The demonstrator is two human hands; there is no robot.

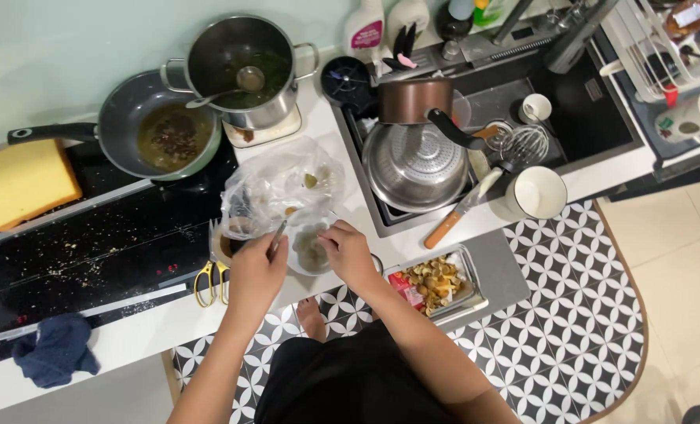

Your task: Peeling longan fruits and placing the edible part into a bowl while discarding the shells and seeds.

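Kitchen counter [153, 326] white | left hand [256, 275] pinching utensil [278, 233] | right hand [350, 253] gripping small bowl [309, 251] | patterned floor [570, 314]

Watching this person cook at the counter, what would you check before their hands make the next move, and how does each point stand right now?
1. Left hand grips the thin metal utensil: ok.
2. Right hand steadies the small white bowl: ok, fingers on its rim.
3. Bowl sits fully on the white counter: cannot tell, hands cover its near edge.
4. Crumpled clear plastic bag kept off the bowl: not ok, it lies against the far rim.
5. Yellow-handled scissors clear of the left hand: ok, beside the wrist, apart.
6. Metal tray of yellowish pieces resting securely: not ok, it sits at the counter's edge.
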